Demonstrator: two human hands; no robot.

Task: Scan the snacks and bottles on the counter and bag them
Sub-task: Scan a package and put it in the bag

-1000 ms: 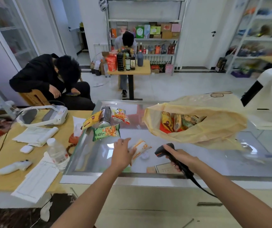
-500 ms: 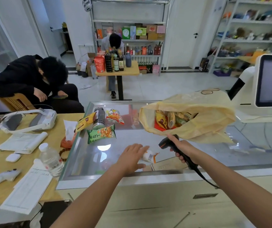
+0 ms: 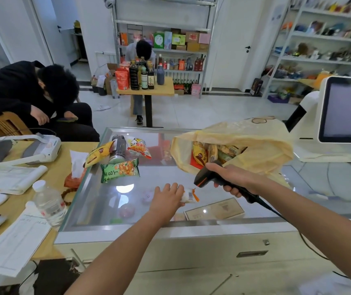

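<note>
Shop shelves (image 3: 164, 50) line the back wall, and a glass-topped desk (image 3: 98, 205) fills the foreground. At its far left corner a yellow packet (image 3: 98, 153), a dark bottle (image 3: 118, 149) on its side, an orange packet (image 3: 139, 147) and a green packet (image 3: 120, 170) lie close together. Near the middle, the left hand (image 3: 166, 199) curls its fingers round a small white snack pack (image 3: 189, 194) over the glass, barcode end turned rightward. Just beside it, the right hand (image 3: 232, 179) is clamped on a black scanner (image 3: 205, 176), whose head points at the barcode. Behind the scanner lies an open yellow bag (image 3: 255, 143) with several packets inside. A white till screen (image 3: 344, 109) stands far right.
</note>
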